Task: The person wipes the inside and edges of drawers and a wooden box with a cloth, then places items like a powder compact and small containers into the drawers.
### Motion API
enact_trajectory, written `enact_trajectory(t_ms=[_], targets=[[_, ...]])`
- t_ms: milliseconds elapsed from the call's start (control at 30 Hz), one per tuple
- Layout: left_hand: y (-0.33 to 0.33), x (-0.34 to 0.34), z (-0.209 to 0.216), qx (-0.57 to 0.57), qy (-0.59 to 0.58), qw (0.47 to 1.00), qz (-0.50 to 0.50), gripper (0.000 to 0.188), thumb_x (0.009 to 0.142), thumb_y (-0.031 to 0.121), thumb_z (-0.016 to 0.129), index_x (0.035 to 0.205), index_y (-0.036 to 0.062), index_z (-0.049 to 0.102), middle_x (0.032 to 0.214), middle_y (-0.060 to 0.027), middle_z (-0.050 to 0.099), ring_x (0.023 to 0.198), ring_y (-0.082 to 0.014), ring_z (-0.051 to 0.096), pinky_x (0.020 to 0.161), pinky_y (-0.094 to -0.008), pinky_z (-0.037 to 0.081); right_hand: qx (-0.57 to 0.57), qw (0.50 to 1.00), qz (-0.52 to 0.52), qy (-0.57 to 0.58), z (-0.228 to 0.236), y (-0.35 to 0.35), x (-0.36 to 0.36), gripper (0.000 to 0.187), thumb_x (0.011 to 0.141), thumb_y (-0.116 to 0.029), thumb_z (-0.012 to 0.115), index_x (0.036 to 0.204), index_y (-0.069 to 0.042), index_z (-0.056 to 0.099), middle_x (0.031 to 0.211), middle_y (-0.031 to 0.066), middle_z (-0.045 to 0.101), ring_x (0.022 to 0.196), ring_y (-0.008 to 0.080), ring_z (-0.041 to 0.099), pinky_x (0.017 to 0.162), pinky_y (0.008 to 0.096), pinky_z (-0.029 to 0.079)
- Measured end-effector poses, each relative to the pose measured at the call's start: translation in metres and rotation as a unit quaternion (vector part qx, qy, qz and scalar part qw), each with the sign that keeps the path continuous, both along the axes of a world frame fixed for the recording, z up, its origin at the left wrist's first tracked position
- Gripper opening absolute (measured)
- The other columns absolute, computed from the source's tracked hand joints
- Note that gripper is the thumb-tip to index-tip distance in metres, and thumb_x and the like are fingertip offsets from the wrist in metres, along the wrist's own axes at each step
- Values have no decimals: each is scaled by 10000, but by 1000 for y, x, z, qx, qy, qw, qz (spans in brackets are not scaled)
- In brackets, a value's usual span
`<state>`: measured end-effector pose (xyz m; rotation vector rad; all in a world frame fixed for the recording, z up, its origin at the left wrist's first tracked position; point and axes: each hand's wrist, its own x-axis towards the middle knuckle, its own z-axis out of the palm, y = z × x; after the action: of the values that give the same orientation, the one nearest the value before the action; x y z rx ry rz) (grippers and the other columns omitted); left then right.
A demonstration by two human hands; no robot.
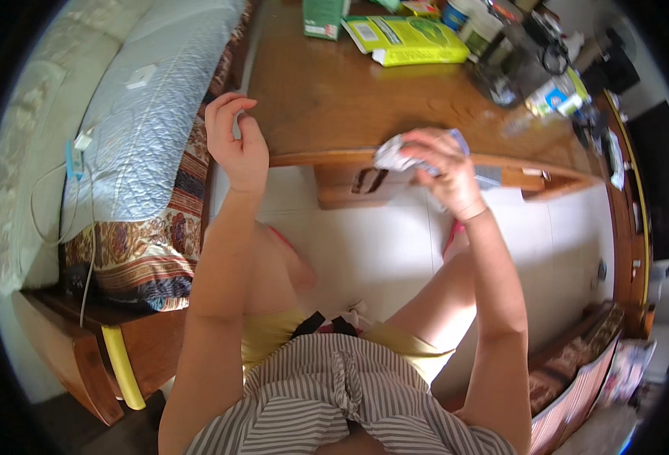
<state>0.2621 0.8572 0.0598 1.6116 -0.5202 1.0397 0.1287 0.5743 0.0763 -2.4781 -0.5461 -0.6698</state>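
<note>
My right hand (449, 176) is closed on a crumpled white cloth (392, 155) with bluish parts, at the near edge of the wooden table (327, 98). Motion blurs the fingers and the cloth, so whether it touches the tabletop is unclear. Raised beside the table's left corner, my left hand (237, 148) holds nothing. Its fingers are loosely curved, with a gap between them and the thumb.
At the table's far side lie a flattened yellow-green box (418, 45), a green carton (324, 17) and a dark clear jar (505, 68). A seat with a pale blue quilted cover (152, 106) stands left. Below the tabletop is an open drawer (527, 180).
</note>
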Motion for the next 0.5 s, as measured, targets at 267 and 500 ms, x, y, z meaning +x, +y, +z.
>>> enact_trajectory(t_ms=[267,500], targets=[[-31,-46,-1,191,-157,953,-176,218,678,-100,517,811,31,629,874,-117,608,758,-279,587,647,-317,481,418,857,-302,20,-123,17,-66,166,775,-3,586,929,-35,639,958,120,662,881,182,607,799,307,481],[-42,-60,-50,706,212,587,-335,147,831,109,537,950,97,622,833,-96,644,780,-335,617,669,-454,498,131,882,-412,187,-137,88,14,350,828,-355,622,924,-21,583,806,210,671,781,382,656,693,441,534]])
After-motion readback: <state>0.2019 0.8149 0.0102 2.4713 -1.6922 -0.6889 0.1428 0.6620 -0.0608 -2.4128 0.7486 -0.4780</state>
